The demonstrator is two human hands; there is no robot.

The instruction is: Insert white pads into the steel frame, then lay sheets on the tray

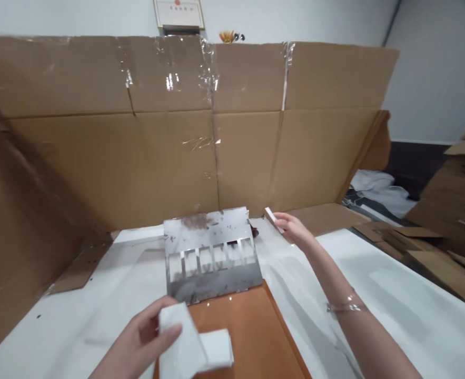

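My left hand (153, 334) grips a white flat piece (180, 342) between thumb and fingers at the lower centre. Beside it, another white piece (217, 347) lies over an orange-brown board (251, 326). My right hand (291, 229) is raised right of centre, its fingers closed on a small, thin white piece (270, 215). Between the hands, a metal frame (216, 279) with a row of rectangular openings leans tilted at the far end of the board. Its upper plate has brown stains.
Tall taped cardboard (169, 163) walls the back and left of the white table (114, 310). Cardboard boxes (449, 195) and white bags (382, 187) are at the right. A small dark red object (255, 231) sits behind the metal frame.
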